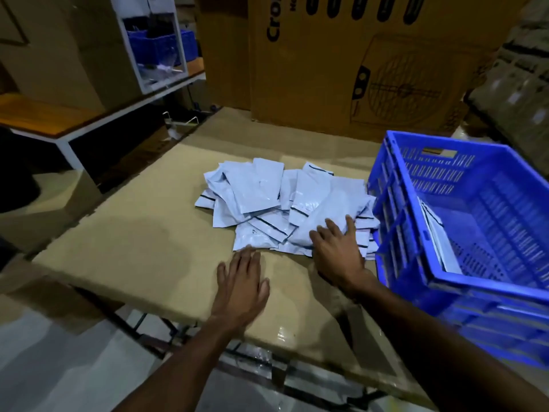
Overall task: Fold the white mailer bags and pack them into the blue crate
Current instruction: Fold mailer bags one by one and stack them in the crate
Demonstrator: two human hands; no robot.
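Resting flat, fingers straight, the right hand (337, 252) is laid on the white mailer bags (282, 200) heaped on the worktop (133, 248); left hand (242, 283) flat just short; blue crate (463, 281) lies rightward.

dim light | cardboard-topped table (142, 248) | big carton (371, 69) behind | white bench (44, 120) left

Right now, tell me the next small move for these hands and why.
Probably slide the top bag off with the right hand, which lies flat on the loose pile of mailer bags. The left hand rests open on bare cardboard where it could be folded. The blue crate holds only a few bags.
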